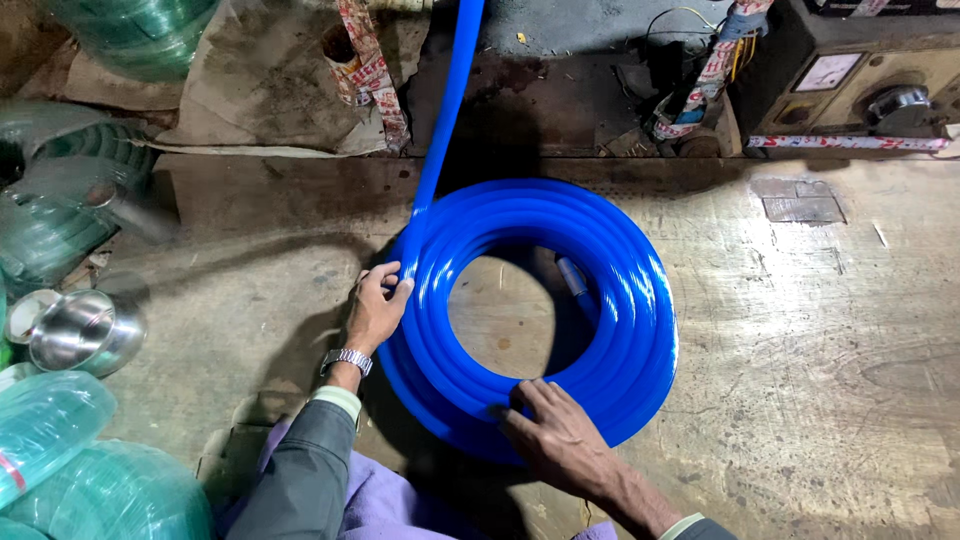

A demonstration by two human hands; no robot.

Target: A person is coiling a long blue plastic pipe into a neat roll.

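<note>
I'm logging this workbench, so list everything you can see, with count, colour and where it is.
hose coil: one, blue, flat on the bench centre, one strand running up and away
workbench: one, worn brown wood, under everything
green hose coils: several, translucent green, left edge and lower left
metal cup: one, silver, on its side at left
meter box: one, beige with dial and knob, top right
wristwatch: one, silver, on left wrist
left hand: one, gripping the coil's left edge
right hand: one, resting on the coil's near edge
</note>
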